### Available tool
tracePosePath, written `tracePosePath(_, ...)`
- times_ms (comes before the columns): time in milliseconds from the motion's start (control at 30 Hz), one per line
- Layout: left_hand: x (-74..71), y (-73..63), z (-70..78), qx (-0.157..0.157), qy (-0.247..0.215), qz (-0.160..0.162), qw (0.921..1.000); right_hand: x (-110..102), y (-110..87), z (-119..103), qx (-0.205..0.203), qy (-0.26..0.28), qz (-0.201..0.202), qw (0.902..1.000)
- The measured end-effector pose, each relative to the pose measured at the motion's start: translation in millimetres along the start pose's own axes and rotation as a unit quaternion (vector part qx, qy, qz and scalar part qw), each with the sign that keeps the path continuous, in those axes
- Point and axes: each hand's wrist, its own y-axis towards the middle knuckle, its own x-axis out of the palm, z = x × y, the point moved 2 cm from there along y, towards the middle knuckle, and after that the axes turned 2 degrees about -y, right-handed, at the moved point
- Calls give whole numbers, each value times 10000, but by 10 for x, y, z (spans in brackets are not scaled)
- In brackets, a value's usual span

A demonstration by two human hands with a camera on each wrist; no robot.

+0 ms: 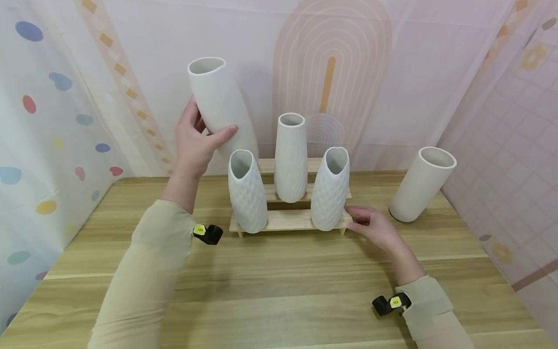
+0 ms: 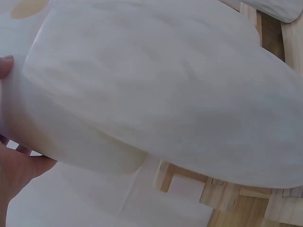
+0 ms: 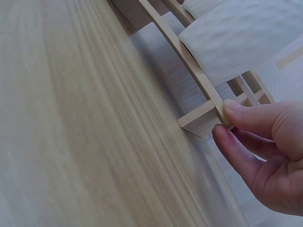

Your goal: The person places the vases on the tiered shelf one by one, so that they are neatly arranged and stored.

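My left hand (image 1: 196, 140) grips a tall white vase (image 1: 222, 102) and holds it, tilted, at the back left of a tiered wooden stand (image 1: 287, 220). In the left wrist view the held vase (image 2: 71, 127) is partly hidden behind a nearer textured vase (image 2: 165, 85). At the stand's front right corner, my right hand (image 1: 372, 225) pinches the end of the lowest shelf between thumb and fingers (image 3: 236, 156). Two dimpled white vases stand on that shelf, one left (image 1: 248, 194) and one right (image 1: 330, 191). A slimmer white vase (image 1: 291, 160) is on the middle tier.
A ribbed white cylindrical vase (image 1: 420, 186) stands on the wooden table (image 1: 279, 291), right of the stand. Behind the table hangs a patterned curtain (image 1: 331, 72), with more of it along both sides.
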Motion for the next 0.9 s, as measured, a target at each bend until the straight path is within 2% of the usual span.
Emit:
tracePosePath(333,110,43,-101,-139,-84,-47,9999,10,-1,-10,11,-48,-19,10000)
tracePosePath(633,146,35,-190,-319,67,-100,9994,4,-6,-26,30,-19,3,10000)
tracePosePath(900,147,45,-234,-249,193,-209,9993,17,0,-19,-1,57,-54,10000)
